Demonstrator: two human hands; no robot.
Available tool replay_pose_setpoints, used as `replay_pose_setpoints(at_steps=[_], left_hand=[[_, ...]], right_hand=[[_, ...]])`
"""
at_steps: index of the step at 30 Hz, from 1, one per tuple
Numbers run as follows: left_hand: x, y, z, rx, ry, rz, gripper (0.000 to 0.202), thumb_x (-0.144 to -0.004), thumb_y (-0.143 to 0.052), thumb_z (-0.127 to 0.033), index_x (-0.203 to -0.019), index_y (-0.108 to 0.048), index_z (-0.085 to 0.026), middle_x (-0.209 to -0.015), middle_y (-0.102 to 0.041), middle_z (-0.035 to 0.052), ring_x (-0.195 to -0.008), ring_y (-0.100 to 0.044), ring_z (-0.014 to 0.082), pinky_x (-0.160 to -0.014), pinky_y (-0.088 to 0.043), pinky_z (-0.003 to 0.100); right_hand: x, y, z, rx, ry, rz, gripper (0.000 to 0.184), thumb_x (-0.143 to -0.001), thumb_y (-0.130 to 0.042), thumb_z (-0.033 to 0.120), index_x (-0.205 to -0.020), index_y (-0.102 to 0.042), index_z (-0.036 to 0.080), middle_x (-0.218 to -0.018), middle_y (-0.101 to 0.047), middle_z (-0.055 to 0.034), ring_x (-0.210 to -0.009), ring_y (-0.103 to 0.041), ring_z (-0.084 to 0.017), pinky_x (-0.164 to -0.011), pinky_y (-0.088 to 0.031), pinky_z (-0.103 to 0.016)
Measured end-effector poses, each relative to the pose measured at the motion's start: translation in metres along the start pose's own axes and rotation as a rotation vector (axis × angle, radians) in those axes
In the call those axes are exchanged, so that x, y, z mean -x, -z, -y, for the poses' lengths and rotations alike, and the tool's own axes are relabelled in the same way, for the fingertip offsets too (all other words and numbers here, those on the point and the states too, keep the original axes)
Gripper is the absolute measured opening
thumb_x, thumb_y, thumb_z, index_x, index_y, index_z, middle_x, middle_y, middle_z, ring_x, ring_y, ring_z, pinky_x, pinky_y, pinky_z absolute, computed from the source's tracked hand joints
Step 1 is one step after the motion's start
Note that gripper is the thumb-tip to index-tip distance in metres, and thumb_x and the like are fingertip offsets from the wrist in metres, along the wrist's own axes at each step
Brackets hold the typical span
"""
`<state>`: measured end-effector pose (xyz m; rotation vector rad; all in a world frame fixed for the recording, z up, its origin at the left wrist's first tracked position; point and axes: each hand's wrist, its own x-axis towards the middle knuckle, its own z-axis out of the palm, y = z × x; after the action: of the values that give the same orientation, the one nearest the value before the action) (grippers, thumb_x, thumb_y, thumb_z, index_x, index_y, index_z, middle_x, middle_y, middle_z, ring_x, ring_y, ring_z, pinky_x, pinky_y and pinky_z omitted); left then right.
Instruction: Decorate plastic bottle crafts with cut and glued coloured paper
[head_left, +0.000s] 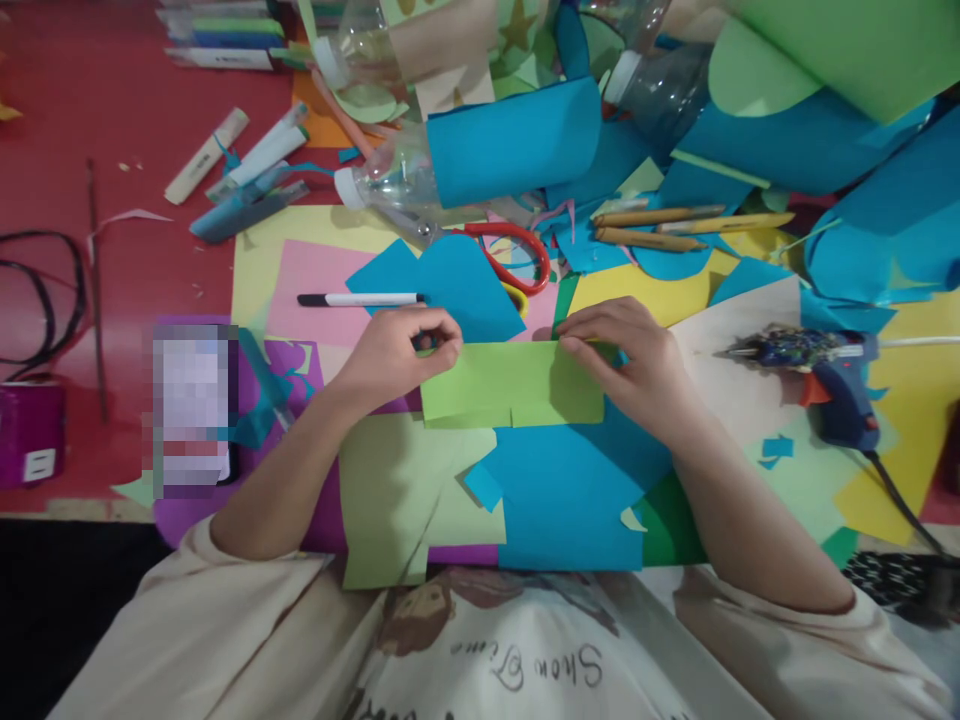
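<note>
A bright green paper strip [517, 385], with a fold and a small slit along its near edge, lies in front of me over blue and pale green sheets. At its far left corner, my left hand [412, 345] is closed with the fingers curled on the paper. My right hand [626, 355] pinches the far right edge between thumb and fingers. Just beyond the strip are a cut blue paper piece [469, 285], a black-capped white pen [364, 300] and red-handled scissors [541, 262].
A glue gun [844, 380] lies at the right with its cord. Plastic bottles wrapped in blue paper [517, 140], pencils [660, 220] and scraps crowd the back. Markers [206, 155] lie at the back left, and a phone [193, 405] sits left of my arm.
</note>
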<state>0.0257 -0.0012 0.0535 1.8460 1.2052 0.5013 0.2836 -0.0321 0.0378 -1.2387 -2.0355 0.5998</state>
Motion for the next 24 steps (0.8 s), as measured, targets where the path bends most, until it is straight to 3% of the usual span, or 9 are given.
replay_pose_setpoints(at_steps=[4, 9, 14, 17, 21, 22, 24], left_hand=[[-0.003, 0.006, 0.002, 0.064, 0.03, -0.056, 0.017, -0.077, -0.052, -0.029, -0.066, -0.057, -0.018, -0.062, -0.054, -0.0031, -0.056, -0.042, 0.0083, -0.054, -0.034, 0.023], [-0.005, 0.01, 0.005, 0.115, 0.038, -0.136, 0.019, -0.078, -0.053, -0.034, -0.067, -0.055, -0.018, -0.062, -0.052, -0.0028, -0.057, -0.044, 0.0092, -0.054, -0.036, 0.022], [-0.002, 0.008, 0.002, 0.155, 0.075, -0.091, 0.02, -0.085, -0.053, -0.038, -0.077, -0.057, -0.02, -0.058, -0.053, -0.0038, -0.052, -0.049, 0.0091, -0.052, -0.038, 0.021], [-0.002, 0.007, 0.0, 0.204, 0.102, -0.1, 0.018, -0.085, -0.055, -0.037, -0.078, -0.057, -0.02, -0.055, -0.053, -0.0043, -0.049, -0.051, 0.0092, -0.05, -0.04, 0.02], [-0.005, 0.003, 0.004, 0.295, 0.172, -0.271, 0.013, -0.085, -0.056, -0.029, -0.076, -0.055, -0.021, -0.051, -0.052, -0.0046, -0.05, -0.056, 0.0104, -0.05, -0.043, 0.02], [-0.005, 0.001, 0.005, 0.318, 0.19, -0.307, 0.012, -0.086, -0.056, -0.029, -0.076, -0.054, -0.022, -0.05, -0.051, -0.0049, -0.05, -0.057, 0.0104, -0.05, -0.043, 0.02], [-0.006, -0.004, 0.008, 0.38, 0.21, -0.342, 0.013, -0.087, -0.055, -0.03, -0.077, -0.053, -0.022, -0.05, -0.052, -0.0055, -0.049, -0.057, 0.01, -0.05, -0.044, 0.02]], right_hand=[[-0.002, 0.003, -0.005, -0.142, -0.169, -0.173, 0.013, -0.087, -0.062, 0.025, -0.075, -0.064, 0.023, -0.082, -0.072, -0.003, -0.08, -0.066, -0.019, -0.071, -0.05, -0.034], [-0.002, 0.005, -0.01, -0.418, -0.431, -0.379, 0.021, -0.08, -0.071, 0.04, -0.072, -0.065, 0.022, -0.068, -0.062, -0.0005, -0.06, -0.052, -0.012, -0.054, -0.039, -0.028], [-0.003, 0.007, -0.009, -0.595, -0.583, -0.542, 0.032, -0.069, -0.079, 0.046, -0.062, -0.058, 0.023, -0.052, -0.046, 0.0037, -0.045, -0.037, -0.008, -0.042, -0.027, -0.026], [-0.004, 0.009, -0.02, -0.7, -0.651, -0.466, 0.037, -0.074, -0.07, 0.057, -0.067, -0.055, 0.024, -0.056, -0.052, 0.0018, -0.045, -0.046, -0.011, -0.043, -0.037, -0.027], [-0.006, 0.013, -0.034, -0.847, -0.642, -0.21, 0.056, -0.09, -0.028, 0.069, -0.088, -0.061, 0.023, -0.088, -0.07, -0.0094, -0.069, -0.068, -0.02, -0.058, -0.053, -0.036], [-0.007, 0.012, -0.033, -0.865, -0.621, -0.141, 0.058, -0.092, -0.024, 0.068, -0.091, -0.061, 0.024, -0.092, -0.071, -0.0098, -0.076, -0.07, -0.021, -0.064, -0.056, -0.038], [-0.007, 0.009, -0.026, -0.895, -0.559, -0.05, 0.047, -0.09, -0.033, 0.065, -0.094, -0.06, 0.026, -0.095, -0.071, -0.0071, -0.086, -0.072, -0.023, -0.074, -0.059, -0.041]])
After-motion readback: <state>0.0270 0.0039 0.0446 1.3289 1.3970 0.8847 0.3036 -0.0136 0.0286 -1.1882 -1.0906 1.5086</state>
